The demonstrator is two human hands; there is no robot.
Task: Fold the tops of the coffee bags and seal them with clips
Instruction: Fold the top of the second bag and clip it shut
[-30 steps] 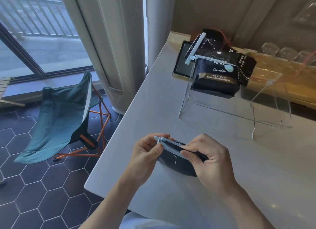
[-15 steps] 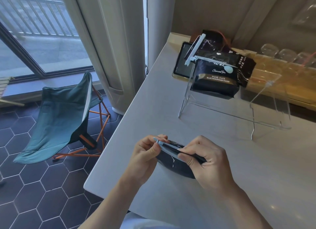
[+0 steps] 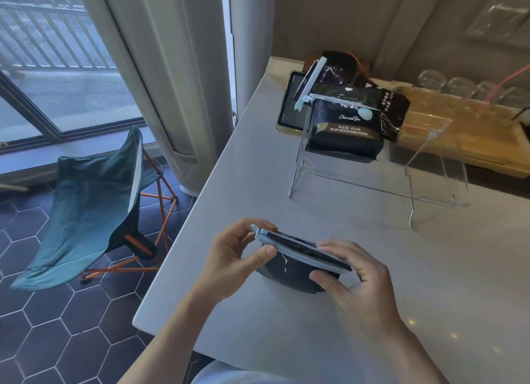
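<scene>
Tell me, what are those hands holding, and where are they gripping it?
A dark coffee bag with a pale blue clip along its folded top. The left hand pinches the clip's hinge end; the right hand grips its other end.

Two hands, left and right, pinch a pale blue clip along a dark coffee bag above a grey tabletop; clipped bags sit on a clear stand behind.

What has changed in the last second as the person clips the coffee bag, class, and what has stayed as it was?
The right hand has slid toward the clip's right end and loosened; earlier its fingers were curled tightly over the middle. The left hand still pinches the clip's left end, the clip still lies across the top of the coffee bag, and the bags on the clear stand have not moved.
</scene>
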